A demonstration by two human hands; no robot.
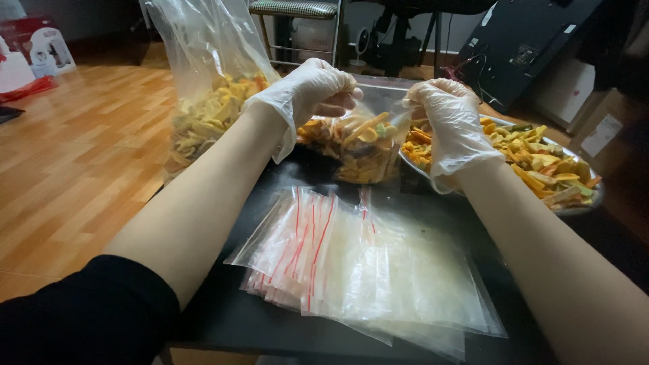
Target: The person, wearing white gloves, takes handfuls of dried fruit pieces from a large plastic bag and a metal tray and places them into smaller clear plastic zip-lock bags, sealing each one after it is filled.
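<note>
Both gloved hands, left hand [312, 86] and right hand [447, 118], had fingers [338, 101] clamped on the small snack bag's [365, 145] top edge, just behind the stack of zip bags [365, 270] on the desk [230, 318].

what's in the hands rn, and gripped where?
Both gloved hands, left hand and right hand, pinch the top edge of a small clear bag filled with mixed dried chips, one at each upper corner.

I count my two gloved hands, left [311, 91] and right [449, 122], at twelve o'clock. One small filled bag [365, 145], one big sack [209, 81] at eleven, one tray [574, 203] at two, one pile of empty bags [378, 270] at six.
</note>
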